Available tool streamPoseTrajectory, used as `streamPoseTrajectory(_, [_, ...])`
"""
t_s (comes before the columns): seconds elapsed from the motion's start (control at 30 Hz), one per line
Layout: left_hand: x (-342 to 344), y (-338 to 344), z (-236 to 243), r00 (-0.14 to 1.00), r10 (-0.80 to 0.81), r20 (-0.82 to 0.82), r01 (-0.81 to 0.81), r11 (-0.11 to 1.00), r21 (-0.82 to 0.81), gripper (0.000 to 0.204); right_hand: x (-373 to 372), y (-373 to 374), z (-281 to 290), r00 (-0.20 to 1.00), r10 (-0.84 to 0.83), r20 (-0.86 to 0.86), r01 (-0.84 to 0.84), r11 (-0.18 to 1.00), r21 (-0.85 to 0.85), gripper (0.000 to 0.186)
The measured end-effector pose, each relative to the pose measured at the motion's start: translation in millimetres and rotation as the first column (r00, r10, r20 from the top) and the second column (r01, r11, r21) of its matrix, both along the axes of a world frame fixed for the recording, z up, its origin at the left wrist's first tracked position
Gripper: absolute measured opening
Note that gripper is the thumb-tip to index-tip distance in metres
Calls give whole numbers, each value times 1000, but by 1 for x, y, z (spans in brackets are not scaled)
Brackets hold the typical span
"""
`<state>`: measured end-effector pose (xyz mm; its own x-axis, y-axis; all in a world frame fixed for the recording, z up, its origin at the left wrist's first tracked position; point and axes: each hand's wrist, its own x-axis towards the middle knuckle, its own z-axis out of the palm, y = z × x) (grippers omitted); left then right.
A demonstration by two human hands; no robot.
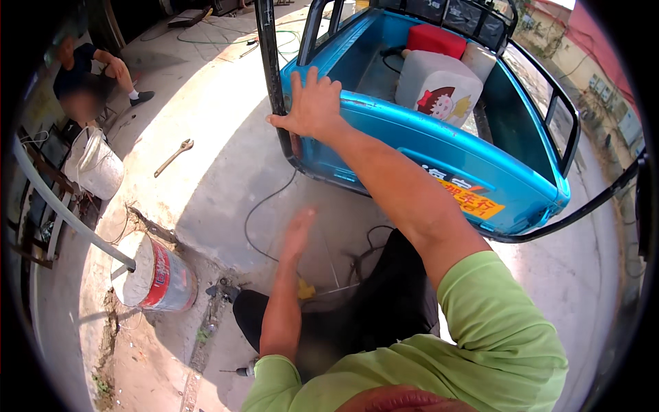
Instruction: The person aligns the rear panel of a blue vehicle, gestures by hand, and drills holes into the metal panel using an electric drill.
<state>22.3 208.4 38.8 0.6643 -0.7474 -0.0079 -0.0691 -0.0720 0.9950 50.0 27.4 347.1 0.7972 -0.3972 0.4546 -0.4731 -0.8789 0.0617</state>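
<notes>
Nearest to the body, a small black tool with a thin metal bit (244, 371) lies on the ground beside the left sleeve. The left hand (298, 230) hangs low over the grey concrete ground, near a thin dark cable (247, 223). It is blurred, so I cannot tell if its fingers are together or apart; I see nothing held in it.

Farther on, the right hand (312, 106) rests upon the near left corner of a bright blue metal cargo bed (494, 165). Its fingers are spread apart over the top edge, and the thumb reaches to an upright black metal bar (270, 58).

In my judgement, the work is in its middle: contact with the corner is made, but whether any repair or adjustment is left, the view does not show. A long metal wrench (171, 160) lies unused to the left.

The bed's end wall faces the person; its long axis runs away, toward a red box-shaped container (436, 41) and a whitish plastic jug (420, 72) inside.
</notes>
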Motion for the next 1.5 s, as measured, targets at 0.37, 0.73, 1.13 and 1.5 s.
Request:
streamPoseTrajectory(0.37, [-50,-50,76,961,-251,119,261,962,-82,68,-6,-4,3,1000,-12,14,12,1000,19,105])
streamPoseTrajectory(0.73, [-33,-34,46,975,-127,-180,95,980,-175,66,-5,-7,1,1000,-17,25,17,1000,-3,110])
streamPoseTrajectory(1.13, [6,6,82,861,286,-420,-437,840,-322,77,-6,-4,3,999,-15,-30,16,999,39,108])
streamPoseTrajectory(1.5, [2,-2,47,988,-135,-80,137,991,12,62,-2,-5,0,1000,-13,22,13,1000,-6,109])
